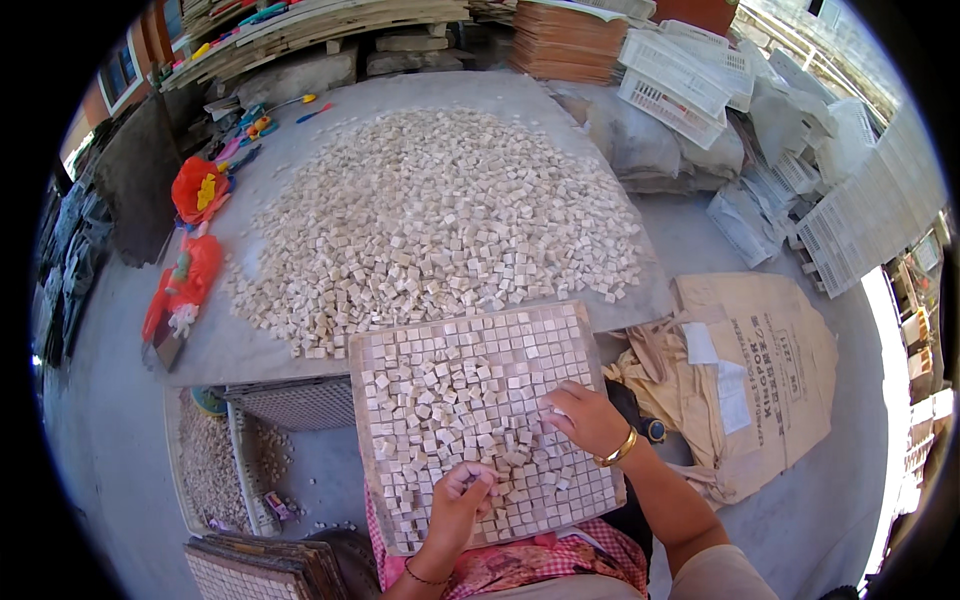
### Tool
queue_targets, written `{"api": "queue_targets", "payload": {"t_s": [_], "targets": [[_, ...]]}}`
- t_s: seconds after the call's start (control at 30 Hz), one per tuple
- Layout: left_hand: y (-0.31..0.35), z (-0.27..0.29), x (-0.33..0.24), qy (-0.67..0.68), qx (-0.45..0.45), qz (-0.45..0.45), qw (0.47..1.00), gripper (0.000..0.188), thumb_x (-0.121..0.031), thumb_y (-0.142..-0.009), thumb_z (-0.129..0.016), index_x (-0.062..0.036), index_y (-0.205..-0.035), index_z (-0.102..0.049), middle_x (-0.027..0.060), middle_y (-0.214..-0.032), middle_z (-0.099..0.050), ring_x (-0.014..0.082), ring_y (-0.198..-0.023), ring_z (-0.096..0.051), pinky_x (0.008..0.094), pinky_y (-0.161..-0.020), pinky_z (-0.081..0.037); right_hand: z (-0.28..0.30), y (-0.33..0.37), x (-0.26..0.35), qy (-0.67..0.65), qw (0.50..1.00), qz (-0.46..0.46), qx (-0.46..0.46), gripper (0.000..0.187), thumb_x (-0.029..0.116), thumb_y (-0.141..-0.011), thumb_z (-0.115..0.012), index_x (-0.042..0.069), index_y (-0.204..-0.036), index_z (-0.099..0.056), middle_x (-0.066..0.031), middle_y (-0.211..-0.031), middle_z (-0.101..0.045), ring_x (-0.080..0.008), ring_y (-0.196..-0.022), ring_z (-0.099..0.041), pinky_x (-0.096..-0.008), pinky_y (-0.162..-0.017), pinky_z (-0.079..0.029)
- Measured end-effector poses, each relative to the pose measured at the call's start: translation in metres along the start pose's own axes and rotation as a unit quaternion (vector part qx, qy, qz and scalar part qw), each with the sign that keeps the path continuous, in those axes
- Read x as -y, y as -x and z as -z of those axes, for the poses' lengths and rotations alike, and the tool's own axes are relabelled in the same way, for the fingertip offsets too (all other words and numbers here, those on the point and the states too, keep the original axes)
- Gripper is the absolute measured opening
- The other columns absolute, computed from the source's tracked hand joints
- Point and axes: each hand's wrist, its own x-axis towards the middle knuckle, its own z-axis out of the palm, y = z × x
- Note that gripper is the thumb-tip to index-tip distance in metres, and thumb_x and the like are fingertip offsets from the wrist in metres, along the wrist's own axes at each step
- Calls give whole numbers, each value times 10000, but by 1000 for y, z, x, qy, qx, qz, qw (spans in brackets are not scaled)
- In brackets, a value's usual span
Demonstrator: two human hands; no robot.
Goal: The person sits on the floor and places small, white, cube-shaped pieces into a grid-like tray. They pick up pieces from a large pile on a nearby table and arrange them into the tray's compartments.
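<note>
A square grid tray (361, 440) lies tilted over my lap, its near edge at the pink checked apron (620, 545). Small pale stone cubes (440, 385) fill many of its cells, and loose ones are heaped over the left and middle. My left hand (463, 500) is over the tray's near middle with fingers curled and tips together; whatever is in them is too small to make out. On the right side, my right hand (588, 418) bends its fingertips down to the filled cells. Those fingers are closed too, and their tips hide anything between them. A gold bracelet (616, 447) circles the right wrist.
Beyond the tray, a big pile of stone cubes (450, 210) covers the grey table (660, 285). Red plastic bags (200, 188) lie along its left edge. Below left stand a bin of cubes (205, 470) and stacked grid trays (235, 570). A tan sack (770, 390) lies at right, white crates (680, 80) behind.
</note>
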Motion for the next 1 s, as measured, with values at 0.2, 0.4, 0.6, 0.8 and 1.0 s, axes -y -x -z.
{"api": "queue_targets", "payload": {"t_s": [0.2, 0.4, 0.6, 0.8, 1.0], "targets": [[0, -7, -3, -7, 15, 5, 1000, 74, -86, -895, -519, -34, -856, -554, 10, -700, -527, 26, -472, -320, 177, -404, -220, -17, -2, 0, -24, 1000, -5, 16, 243, 177, -775, -651, 72, -978, -569, -105, -881, -567, -309, -775, -577, -371, -690, -482], [2, -2, -2, -6, 2, -6, 1000, 80, -94, -894, -531, -31, -854, -559, 11, -686, -523, 27, -468, -316, 176, -408, -217, -9, -5, -7, -58, 997, 9, -41, 175, 172, -782, -645, 80, -922, -595, -94, -885, -578, -297, -769, -584, -365, -684, -486], [1, -2, -2, -3, -2, 6, 1000, 89, -104, -896, -540, -31, -850, -561, 8, -676, -523, 24, -467, -322, 172, -411, -218, -12, -3, 3, 7, 1000, -21, 5, 152, 149, -781, -631, 78, -910, -592, -90, -883, -566, -300, -783, -581, -371, -694, -484], [1, -1, -1, -7, 2, -9, 1000, 89, -114, -892, -552, -35, -854, -564, 5, -676, -529, 22, -470, -329, 166, -413, -219, -14, -6, 11, 9, 999, -26, 20, 178, 133, -779, -615, 66, -935, -560, -106, -858, -536, -312, -791, -570, -377, -696, -481], [-4, -5, 1, -209, 7, -134, 969, 98, -104, -859, -596, -10, -870, -622, 6, -677, -552, 55, -543, -453, 209, -463, -350, 2, -2, 10, -221, 971, -91, -3, 207, 169, -826, -613, 44, -967, -526, -57, -843, -552, -172, -715, -555, -299, -587, -451]]}}
